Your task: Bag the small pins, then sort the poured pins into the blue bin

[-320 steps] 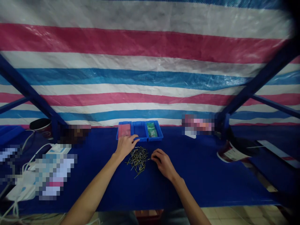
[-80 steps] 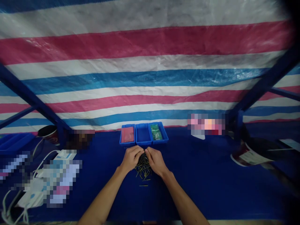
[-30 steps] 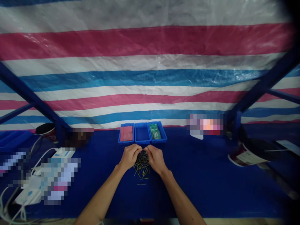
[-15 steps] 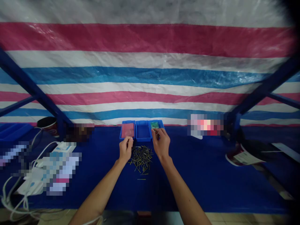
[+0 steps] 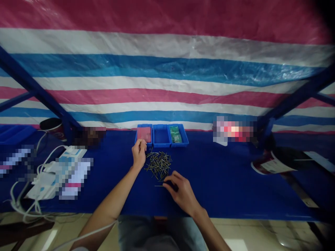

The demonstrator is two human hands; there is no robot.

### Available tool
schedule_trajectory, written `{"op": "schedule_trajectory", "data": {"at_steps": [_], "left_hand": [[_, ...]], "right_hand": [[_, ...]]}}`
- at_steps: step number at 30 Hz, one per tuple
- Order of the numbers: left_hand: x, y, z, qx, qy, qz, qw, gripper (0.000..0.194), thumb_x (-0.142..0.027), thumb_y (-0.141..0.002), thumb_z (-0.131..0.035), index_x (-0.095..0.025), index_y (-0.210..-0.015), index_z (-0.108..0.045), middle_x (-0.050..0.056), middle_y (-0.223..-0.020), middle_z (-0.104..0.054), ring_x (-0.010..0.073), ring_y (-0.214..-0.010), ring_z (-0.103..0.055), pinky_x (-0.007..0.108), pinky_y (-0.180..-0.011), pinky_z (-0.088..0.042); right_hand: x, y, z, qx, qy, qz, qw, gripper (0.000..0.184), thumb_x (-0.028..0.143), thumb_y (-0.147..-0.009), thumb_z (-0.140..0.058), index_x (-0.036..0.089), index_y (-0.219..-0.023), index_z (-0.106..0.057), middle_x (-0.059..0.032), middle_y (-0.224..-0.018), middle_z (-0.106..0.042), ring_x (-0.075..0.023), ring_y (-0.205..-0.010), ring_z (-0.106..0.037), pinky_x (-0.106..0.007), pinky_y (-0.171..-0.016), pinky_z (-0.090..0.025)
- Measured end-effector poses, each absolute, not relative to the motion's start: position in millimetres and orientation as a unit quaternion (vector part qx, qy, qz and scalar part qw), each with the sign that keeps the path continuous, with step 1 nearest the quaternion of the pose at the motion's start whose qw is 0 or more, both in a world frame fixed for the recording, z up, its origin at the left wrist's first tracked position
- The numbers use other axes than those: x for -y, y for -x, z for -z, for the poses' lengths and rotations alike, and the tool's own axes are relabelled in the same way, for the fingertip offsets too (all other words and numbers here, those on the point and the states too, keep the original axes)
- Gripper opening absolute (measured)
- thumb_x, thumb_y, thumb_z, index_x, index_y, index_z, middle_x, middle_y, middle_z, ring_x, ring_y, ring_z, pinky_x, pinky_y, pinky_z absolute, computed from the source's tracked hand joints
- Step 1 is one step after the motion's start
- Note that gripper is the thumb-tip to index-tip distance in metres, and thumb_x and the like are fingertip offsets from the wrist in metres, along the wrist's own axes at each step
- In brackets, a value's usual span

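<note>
While I watch remotely, my left hand (image 5: 138,156) pinches its fingertips (image 5: 138,142) together, any catch unclear, and my right hand's (image 5: 181,194) spread fingers (image 5: 171,178) lie beside thin, stiff, slippery pins (image 5: 158,165), best lifted singly by an end.

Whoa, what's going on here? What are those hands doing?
A person is at a blue-covered table. Their left hand is pinched beside a pile of thin metal pins, and their right hand is at a lone pin just below it. Three blue trays stand beyond.
</note>
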State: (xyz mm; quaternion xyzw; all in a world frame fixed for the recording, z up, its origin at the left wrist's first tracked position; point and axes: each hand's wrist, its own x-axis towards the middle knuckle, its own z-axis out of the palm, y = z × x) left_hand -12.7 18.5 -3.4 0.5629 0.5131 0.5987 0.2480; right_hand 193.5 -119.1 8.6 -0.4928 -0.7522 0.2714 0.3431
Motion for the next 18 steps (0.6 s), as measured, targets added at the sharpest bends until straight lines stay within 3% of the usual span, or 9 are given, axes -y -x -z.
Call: {"op": "schedule_trajectory", "data": {"at_steps": [6,11,18], "left_hand": [[-16.2,12.7,5.2,-0.515,-0.577,-0.583,0.249,0.035,-0.044,-0.098,-0.045,-0.018,-0.078,-0.056,-0.005,-0.056,-0.042,0.0101,-0.05,-0.039,0.022,-0.053,-0.033],[-15.5,13.0,7.3,-0.516,-0.588,-0.572,0.246,0.034,-0.042,-0.098,-0.046,-0.017,-0.079,-0.059,-0.006,-0.056,-0.041,0.0096,-0.049,-0.038,0.021,-0.052,-0.031],[-10.3,12.7,8.1,-0.502,-0.65,-0.526,0.22,0.034,-0.04,-0.097,-0.048,-0.016,-0.078,-0.063,-0.006,-0.053,-0.038,0.01,-0.049,-0.034,0.023,-0.054,-0.029]], "right_hand": [[138.5,-187.7,13.1,0.8,0.497,-0.192,0.276,0.017,0.028,-0.102,-0.049,0.024,-0.112,-0.063,-0.006,-0.1,-0.063,-0.0187,-0.074,-0.066,-0.028,-0.06,-0.046],[138.2,-183.0,21.8,0.814,0.505,-0.163,0.235,0.019,0.026,-0.105,-0.042,0.023,-0.106,-0.062,-0.0045,-0.097,-0.064,-0.0165,-0.072,-0.065,-0.026,-0.06,-0.045],[138.4,-182.1,20.0,0.802,0.508,-0.193,0.247,0.019,0.023,-0.104,-0.044,0.023,-0.095,-0.061,-0.0022,-0.09,-0.062,-0.0149,-0.066,-0.062,-0.026,-0.058,-0.041]]}}
